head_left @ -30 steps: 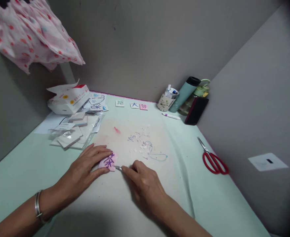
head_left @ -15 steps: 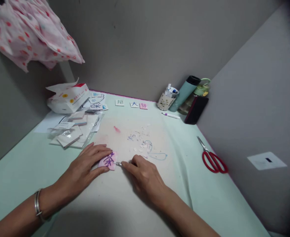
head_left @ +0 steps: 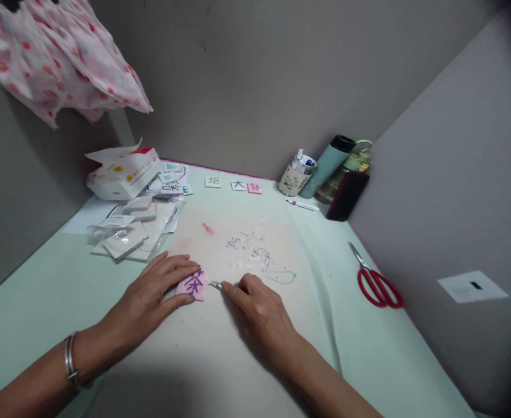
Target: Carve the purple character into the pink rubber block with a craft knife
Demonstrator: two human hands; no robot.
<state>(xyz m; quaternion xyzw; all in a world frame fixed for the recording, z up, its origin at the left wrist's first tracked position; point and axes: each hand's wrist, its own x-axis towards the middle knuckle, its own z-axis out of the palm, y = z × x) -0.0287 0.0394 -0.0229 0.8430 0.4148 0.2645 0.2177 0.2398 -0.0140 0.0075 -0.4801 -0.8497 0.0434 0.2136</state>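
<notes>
A small pink square block [head_left: 194,285] with a purple character lies on the table's pale surface. My left hand [head_left: 151,290] grips it between thumb and fingers at its left side. My right hand [head_left: 259,305] is closed round a small metal-tipped cutting tool [head_left: 216,285]; its tip points left, just off the block's right edge. The tool's handle is hidden inside the hand. Beyond my right hand lie pale shavings [head_left: 249,244] and a blue drawn outline [head_left: 280,277].
Red scissors [head_left: 375,281] lie at right. At the back stand a pen cup [head_left: 297,176], a teal bottle [head_left: 327,168] and a dark phone [head_left: 346,196], near a marker [head_left: 302,205]. Bagged blocks [head_left: 127,238] and a tissue pack [head_left: 125,174] sit at left; lettered squares [head_left: 238,185] lie behind.
The tool's tip has moved slightly away from the block's right edge, with my right hand shifting a little to the right. My left hand keeps its hold; the whole view has shifted slightly.
</notes>
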